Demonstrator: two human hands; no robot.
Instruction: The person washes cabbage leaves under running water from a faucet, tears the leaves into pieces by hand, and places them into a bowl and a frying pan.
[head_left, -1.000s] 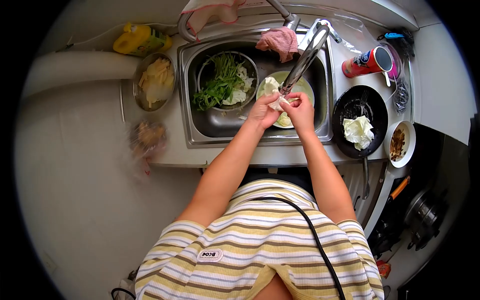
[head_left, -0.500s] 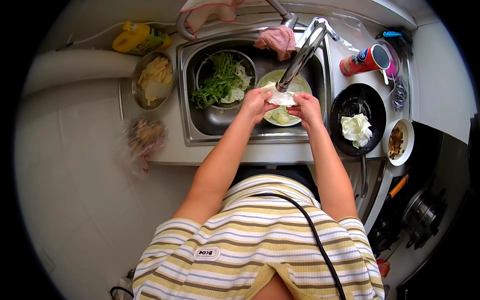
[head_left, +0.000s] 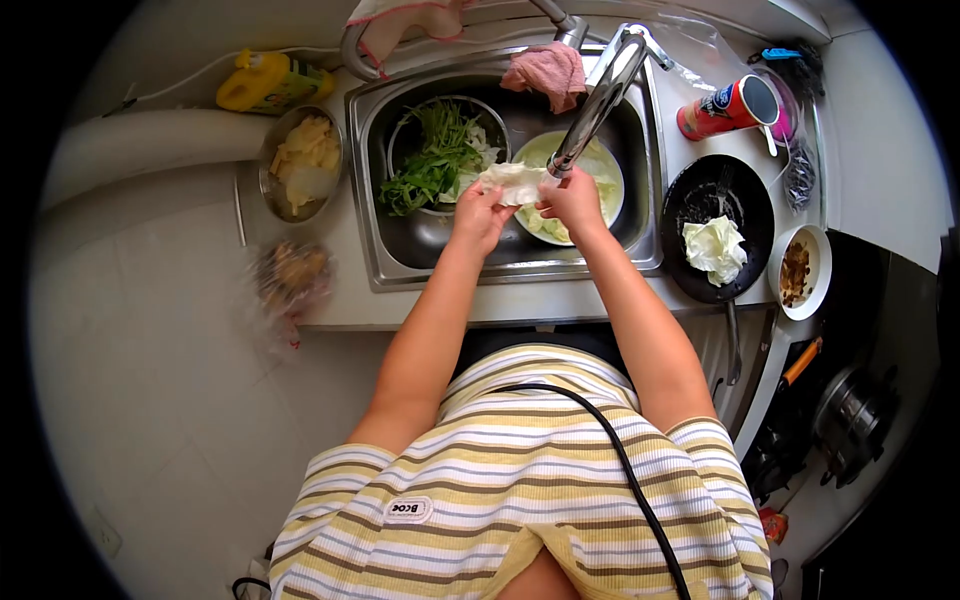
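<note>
fingers of the left hand (head_left: 478, 222) are pinching one end of a pale cabbage leaf (head_left: 512, 184), and those of the right hand (head_left: 576, 203) are pinching its other end, just under the faucet (head_left: 598, 108). the leaf is reaching out to the faucet's left. below the faucet, a pale bowl (head_left: 619, 198) is holding cabbage pieces (head_left: 545, 222); farther left of it, leafy greens (head_left: 440, 160) are lying in a metal bowl (head_left: 492, 122).
</note>
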